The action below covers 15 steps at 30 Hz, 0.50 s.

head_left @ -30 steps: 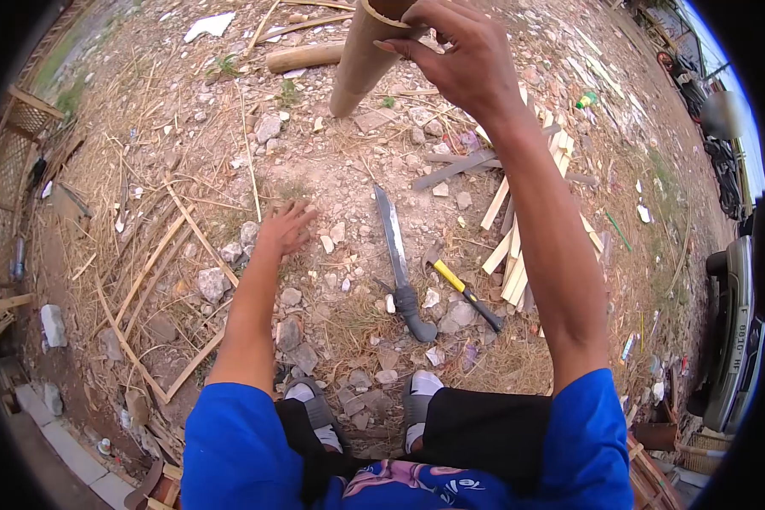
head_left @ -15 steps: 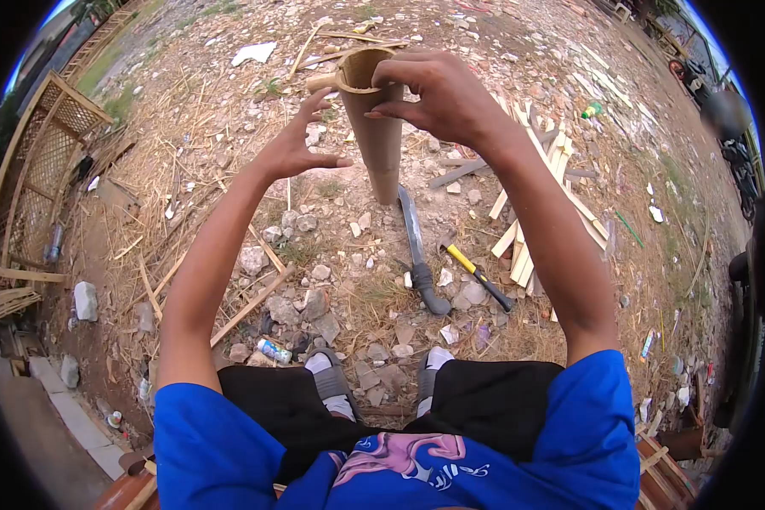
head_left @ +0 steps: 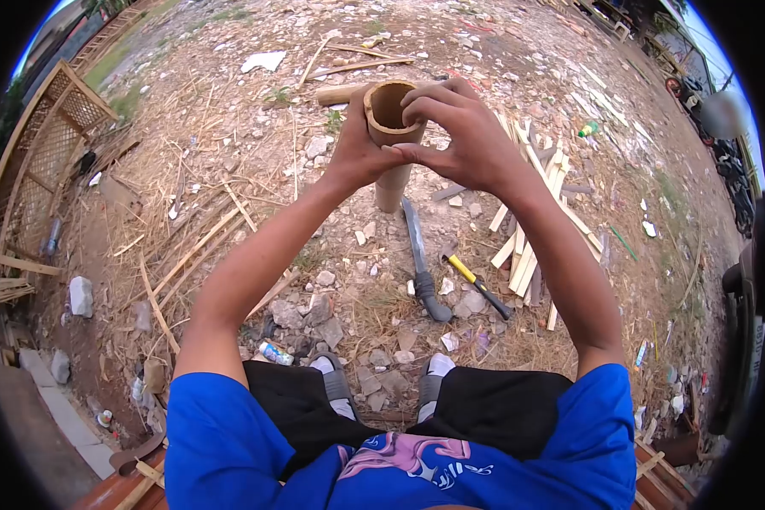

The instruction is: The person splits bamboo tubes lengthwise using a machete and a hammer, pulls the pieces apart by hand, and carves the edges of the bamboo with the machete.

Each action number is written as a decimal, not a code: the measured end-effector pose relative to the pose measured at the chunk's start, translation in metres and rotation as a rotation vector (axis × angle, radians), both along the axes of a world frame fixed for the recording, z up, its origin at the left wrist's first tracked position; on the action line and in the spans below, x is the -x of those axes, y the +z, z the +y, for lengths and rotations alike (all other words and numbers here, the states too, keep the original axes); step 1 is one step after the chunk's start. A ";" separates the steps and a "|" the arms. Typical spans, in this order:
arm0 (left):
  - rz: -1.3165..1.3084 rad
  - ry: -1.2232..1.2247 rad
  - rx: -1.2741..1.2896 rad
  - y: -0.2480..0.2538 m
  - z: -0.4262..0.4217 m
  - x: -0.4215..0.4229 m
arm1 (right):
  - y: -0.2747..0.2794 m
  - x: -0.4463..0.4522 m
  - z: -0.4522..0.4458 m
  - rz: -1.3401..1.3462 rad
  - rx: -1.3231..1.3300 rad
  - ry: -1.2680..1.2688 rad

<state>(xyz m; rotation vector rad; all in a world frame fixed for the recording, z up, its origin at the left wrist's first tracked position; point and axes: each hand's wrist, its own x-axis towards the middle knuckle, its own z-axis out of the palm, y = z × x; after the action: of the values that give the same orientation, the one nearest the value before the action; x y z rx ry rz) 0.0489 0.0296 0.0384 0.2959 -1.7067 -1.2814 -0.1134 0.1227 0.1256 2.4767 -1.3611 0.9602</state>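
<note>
Holding a hollow tube [head_left: 391,194] between two bare hands is the work here, its round mouth turned up towards me. Leftmost lies a lattice panel [head_left: 47,161], then thin sticks [head_left: 191,251] strewn on the stony ground. Next comes my left hand [head_left: 354,153], closed round the tube's left side just under the rim, its thumb crossing the near wall and its fingers mostly out of sight behind. The tube stands between my forearms, ahead of my feet; its lower end appears near the tip of a machete [head_left: 418,251], though I can't tell whether it touches the ground. To hold it well, I'd judge, both grips should press evenly, with the palms flat to the wall so it can't roll or tip. My right hand [head_left: 461,140] is bent in an arch, thumb on the near side by the left thumb, fingers hooked at the rim; keeping those fingertips off the rough edge seems wise. Further right lie a yellow-handled hammer [head_left: 478,286], a pile of wooden strips [head_left: 527,246] and a green bottle [head_left: 588,129].
</note>
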 end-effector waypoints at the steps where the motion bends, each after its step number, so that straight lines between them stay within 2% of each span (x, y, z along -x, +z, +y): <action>1: 0.049 0.053 0.009 0.001 0.006 0.008 | -0.002 -0.007 0.001 -0.006 0.059 -0.041; 2: 0.096 0.104 0.017 0.002 0.011 0.013 | -0.003 -0.015 0.001 -0.015 0.117 -0.084; 3: -0.002 0.239 0.215 -0.001 0.006 0.017 | -0.006 -0.021 0.003 -0.024 0.167 -0.130; 6: -0.051 0.181 0.292 -0.005 0.001 0.023 | -0.016 -0.020 -0.014 -0.065 0.096 -0.129; 10: -0.202 0.119 0.156 0.008 -0.025 -0.006 | 0.000 0.011 -0.026 -0.159 -0.195 0.065; 11: -0.173 0.072 0.123 0.011 -0.032 -0.011 | 0.006 0.018 -0.026 -0.030 -0.098 0.058; 14: -0.263 0.096 0.370 0.019 -0.038 -0.013 | 0.012 0.031 -0.032 0.096 -0.042 0.092; 15: -0.210 0.032 0.302 0.020 -0.034 -0.011 | 0.011 0.031 -0.035 0.089 -0.059 0.085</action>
<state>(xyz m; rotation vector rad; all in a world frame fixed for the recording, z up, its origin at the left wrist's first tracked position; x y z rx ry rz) 0.0601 -0.0045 0.0582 0.2843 -2.0361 -0.9781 -0.1443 0.0875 0.1369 2.6068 -1.2843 0.8267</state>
